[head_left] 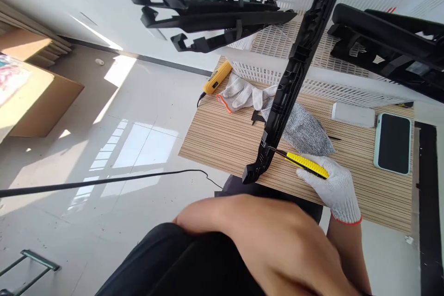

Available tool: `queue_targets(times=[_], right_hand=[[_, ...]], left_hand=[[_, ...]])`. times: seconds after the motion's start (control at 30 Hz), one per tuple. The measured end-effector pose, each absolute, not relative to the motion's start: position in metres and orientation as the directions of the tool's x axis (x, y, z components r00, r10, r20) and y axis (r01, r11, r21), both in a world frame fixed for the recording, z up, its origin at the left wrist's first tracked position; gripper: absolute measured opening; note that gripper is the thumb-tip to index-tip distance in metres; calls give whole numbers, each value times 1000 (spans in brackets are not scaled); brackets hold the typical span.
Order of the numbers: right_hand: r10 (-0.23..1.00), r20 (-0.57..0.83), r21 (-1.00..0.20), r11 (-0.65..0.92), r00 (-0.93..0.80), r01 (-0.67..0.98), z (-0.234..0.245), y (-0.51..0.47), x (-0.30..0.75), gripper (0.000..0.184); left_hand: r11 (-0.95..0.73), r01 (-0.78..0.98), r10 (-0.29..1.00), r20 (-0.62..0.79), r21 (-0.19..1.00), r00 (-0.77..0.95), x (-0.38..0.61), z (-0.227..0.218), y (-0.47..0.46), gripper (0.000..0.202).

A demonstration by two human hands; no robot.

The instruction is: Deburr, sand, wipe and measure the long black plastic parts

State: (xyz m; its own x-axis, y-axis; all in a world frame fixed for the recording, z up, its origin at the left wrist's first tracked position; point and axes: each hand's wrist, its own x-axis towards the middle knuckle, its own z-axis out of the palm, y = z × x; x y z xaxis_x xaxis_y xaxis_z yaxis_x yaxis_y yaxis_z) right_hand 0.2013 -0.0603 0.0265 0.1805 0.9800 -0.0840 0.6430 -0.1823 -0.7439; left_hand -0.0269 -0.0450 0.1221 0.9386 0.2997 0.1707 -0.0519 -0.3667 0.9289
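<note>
My right hand (331, 182), in a white knit glove with a red cuff, grips a yellow and black utility knife (307, 163). Its thin tip meets or hovers just over the lower end of a long black plastic trim piece (286, 97); contact is hard to tell. That piece lies slanted over the wooden board, its far end rising over a white basket. Bare and blurred, my left hand (294, 245) is raised close to the camera, bent back toward me from a black sleeve. Its fingers are mostly hidden. A grey knit glove or cloth (305, 129) lies under the trim piece.
The white perforated basket (267, 71) holds several black plastic parts (222, 14). On the board (215, 134) lie a white glove (243, 92), a yellow corded tool (218, 77), a phone (393, 143) and a white box (353, 114). Cardboard boxes (45, 101) stand left; a cable (138, 176) crosses there.
</note>
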Motion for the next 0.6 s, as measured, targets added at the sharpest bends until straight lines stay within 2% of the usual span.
queue_targets(times=[0.07,0.13,0.2,0.27,0.33,0.4,0.47,0.6], right_hand=[[983,-66,-751,-161,169,640,27,-60,200,31],[985,-31,-741,-137,171,658,27,-60,199,32],[979,4,-733,-135,203,667,26,-62,198,33],[955,18,-750,-183,296,635,24,-64,197,35],[907,9,-783,-255,420,567,21,-67,196,39],[864,-13,-815,-301,503,496,19,-69,196,41],[856,-30,-828,-310,516,467,18,-69,197,41],[888,17,-806,-260,459,532,20,-68,200,37]], left_hand=[[-438,33,521,224,898,824,-30,97,6,35],[-485,222,770,294,846,566,-34,69,41,66],[-467,319,815,262,825,516,-37,43,56,104],[-379,332,818,145,864,557,-35,26,58,114],[-269,306,825,55,913,562,-28,17,55,104],[-194,245,858,43,950,511,-18,17,54,89],[-145,159,893,60,977,447,-8,21,56,73],[-24,38,924,7,999,383,7,34,62,35]])
